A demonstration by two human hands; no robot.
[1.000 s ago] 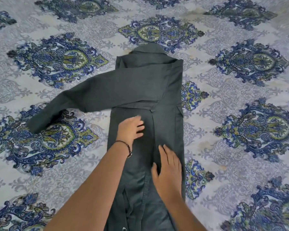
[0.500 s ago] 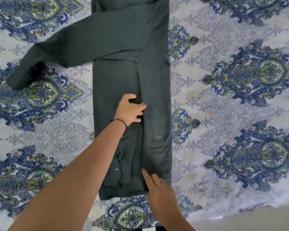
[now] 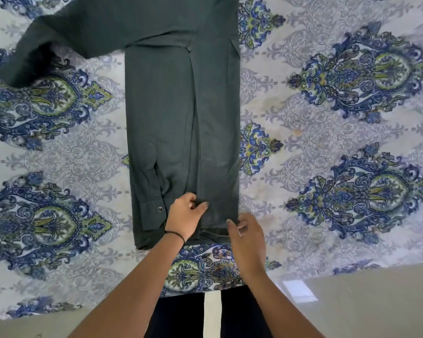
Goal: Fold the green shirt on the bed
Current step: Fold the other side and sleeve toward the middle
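Item: green shirt [image 3: 181,113], laid flat on the patterned bedsheet [image 3: 327,142], both sides turned in so that a long narrow panel is formed. The long axis is run straight away from the person, hem nearest, collar end cut off by the top of the view. One sleeve [image 3: 66,37] is left spread out to the left across the sheet; a cuff with a dark button [image 3: 160,209] is seen folded in along the left edge near the hem.

Left hand [image 3: 185,215]: set on the centre overlap just above the hem, fingers curled and thumb closed against them, a small pinch of cloth apparently taken. A dark band is worn at the wrist.

Right hand [image 3: 247,236]: placed at the hem's right corner, fingers loosely bent; the thumb tip is laid on the fabric edge, but whether cloth is actually gripped cannot be told.

Relation noted: both hands are sited at the near hem, the whole garment extending away from them. Judged next: the loose sleeve is nearer the left hand.
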